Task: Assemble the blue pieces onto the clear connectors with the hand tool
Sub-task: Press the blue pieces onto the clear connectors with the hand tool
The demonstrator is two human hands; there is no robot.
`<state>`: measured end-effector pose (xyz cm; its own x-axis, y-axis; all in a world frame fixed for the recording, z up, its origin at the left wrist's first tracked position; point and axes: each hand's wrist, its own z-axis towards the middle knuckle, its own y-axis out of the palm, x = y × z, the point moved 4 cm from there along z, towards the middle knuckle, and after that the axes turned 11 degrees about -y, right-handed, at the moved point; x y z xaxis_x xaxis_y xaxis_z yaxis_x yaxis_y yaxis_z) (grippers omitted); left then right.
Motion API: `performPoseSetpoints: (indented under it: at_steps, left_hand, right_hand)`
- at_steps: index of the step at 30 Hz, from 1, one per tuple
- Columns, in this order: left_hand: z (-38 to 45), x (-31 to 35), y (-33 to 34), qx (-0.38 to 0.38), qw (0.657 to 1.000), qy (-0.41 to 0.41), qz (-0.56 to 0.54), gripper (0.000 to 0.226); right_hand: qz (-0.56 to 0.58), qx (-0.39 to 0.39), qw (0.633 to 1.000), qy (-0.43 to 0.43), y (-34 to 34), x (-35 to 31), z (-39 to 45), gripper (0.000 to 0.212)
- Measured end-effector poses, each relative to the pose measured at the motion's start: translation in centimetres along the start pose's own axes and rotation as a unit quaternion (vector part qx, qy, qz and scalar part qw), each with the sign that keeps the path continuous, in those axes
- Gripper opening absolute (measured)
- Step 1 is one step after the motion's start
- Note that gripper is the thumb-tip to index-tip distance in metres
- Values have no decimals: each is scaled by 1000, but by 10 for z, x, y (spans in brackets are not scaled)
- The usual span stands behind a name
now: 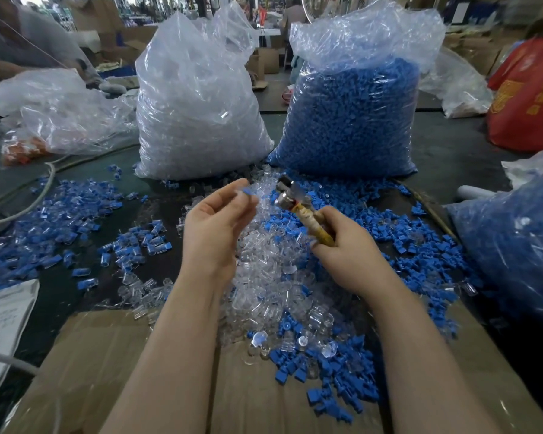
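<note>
1. The tool (298, 208) at frame centre has a shiny metal head and a yellowish handle wrapped in what looks like tape.
2. The blue pieces (420, 261) right of centre are matt, opaque plastic.
3. The connectors (264, 283) in the middle are clear, glossy plastic.
4. The two bags (198, 98), upper centre, are thin, crinkled, glossy transparent film.
5. The cardboard (113, 364) along the bottom is brown, matt and smooth.
6. The paper (0, 324) at lower left is white and matt.
7. The red bag (530, 98) at upper right looks like cloth with yellow print.
8. The table (452, 151) is dark and dull.
</note>
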<state>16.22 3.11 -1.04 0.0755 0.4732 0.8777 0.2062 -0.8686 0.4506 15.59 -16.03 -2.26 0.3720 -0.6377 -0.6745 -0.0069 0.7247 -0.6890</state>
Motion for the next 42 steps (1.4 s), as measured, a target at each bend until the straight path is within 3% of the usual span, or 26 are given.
performPoseSetpoints:
  at_steps: [3,9,12,16,20,23,25,27,30,33,35,42]
  left_hand:
    - [8,3,-24,66,983,-59,-163,11]
    - [13,6,-59,109,900,-104,-409,21]
    - [13,6,-74,144,874,-97,-454,17]
    - [14,7,-86,163,847,-66,-501,22]
    - [15,8,-88,167,858,-42,-483,25]
    - [14,10,-83,176,917,-56,-352,17]
    - [15,11,-77,190,968,-71,-149,9]
    - [14,11,-67,186,978,-71,65,4]
    - [10,4,-54,170,924,-42,339,5]
    - [10,-3,-47,173,822,-18,542,5]
    - [12,-5,-45,181,765,-13,618,16]
    - [12,-4,-43,175,722,34,669,18]
  right_hand:
    - [-49,63,997,24,-8,10,0,15]
    - [-167,133,972,98,-19,22,-4,11]
    - [-196,144,957,157,-23,29,-8,6]
    - [-224,120,940,227,-25,37,-11,16]
    - [-240,80,937,242,-20,37,-10,16]
    - [-255,63,936,234,-18,37,-8,12]
    - [-267,52,935,228,-16,37,-7,10]
    - [-278,41,934,221,-15,36,-7,9]
    - [-286,30,934,212,-13,36,-6,10]
    - [-285,24,935,209,-12,37,-5,10]
    - [-281,20,936,210,-12,38,-4,12]
    - [-258,4,943,209,-11,38,-4,13]
